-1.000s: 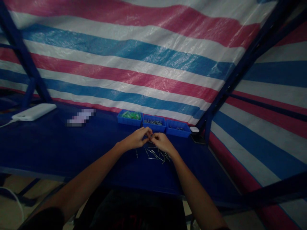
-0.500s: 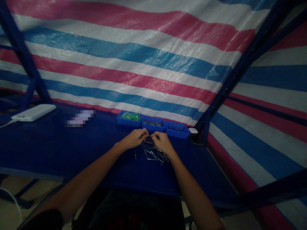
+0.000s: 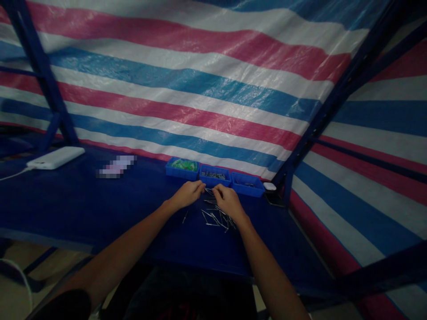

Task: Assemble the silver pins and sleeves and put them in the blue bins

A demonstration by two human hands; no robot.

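Observation:
My left hand (image 3: pixel 189 194) is closed in a pinch above the blue table, and what its fingertips hold is too small to make out. Just to its right, my right hand (image 3: pixel 228 198) pinches a thin metal rod (image 3: pixel 209 191) that points toward the left fingertips. Below the right hand lies a loose pile of thin silvery rods (image 3: pixel 215 218), partly covered by that hand and wrist. One separate rod (image 3: pixel 185 217) rests under the left wrist.
Three blue bins stand behind my hands: one with green pieces (image 3: pixel 184 165), one with small metal parts (image 3: pixel 214 176), one with a few thin pieces (image 3: pixel 247 184). A white case (image 3: pixel 269 186) and dark phone (image 3: pixel 275 199) lie right; a white power bank (image 3: pixel 56 158) lies left.
The view has shifted slightly, so the scene sits a little lower and further right. My hands have drawn slightly apart, and the thin rod between them shows more clearly.

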